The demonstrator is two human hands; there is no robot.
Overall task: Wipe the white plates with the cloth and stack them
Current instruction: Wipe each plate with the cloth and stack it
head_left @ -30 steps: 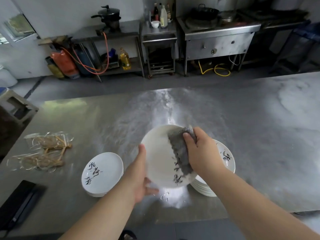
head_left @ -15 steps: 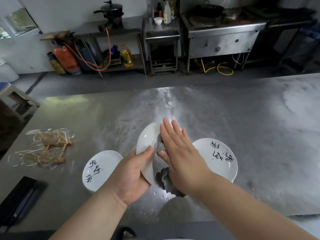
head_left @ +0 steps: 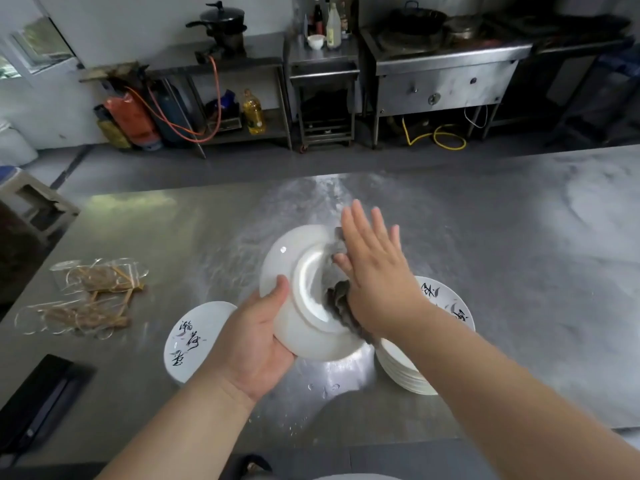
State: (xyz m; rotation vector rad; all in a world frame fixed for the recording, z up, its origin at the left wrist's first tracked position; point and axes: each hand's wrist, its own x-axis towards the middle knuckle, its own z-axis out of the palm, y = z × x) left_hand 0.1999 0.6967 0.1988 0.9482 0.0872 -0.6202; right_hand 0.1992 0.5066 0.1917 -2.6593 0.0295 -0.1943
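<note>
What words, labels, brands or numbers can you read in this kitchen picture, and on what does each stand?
No text can be quoted with certainty.
Left plate: black brush-written characters, too blurred to read.
Top plate of the right stack: similar brush characters, partly covered, unreadable.
Held plate: underside shows, no writing visible.
Oil bottle and sauce bottles: labels too small to read.

One lifted plate (head_left: 298, 327), one cloth (head_left: 341, 306), two plate piles (left pile (head_left: 194, 337), right pile (head_left: 401, 372)), two stick bundles (far bundle (head_left: 100, 277), near bundle (head_left: 76, 317)).
</note>
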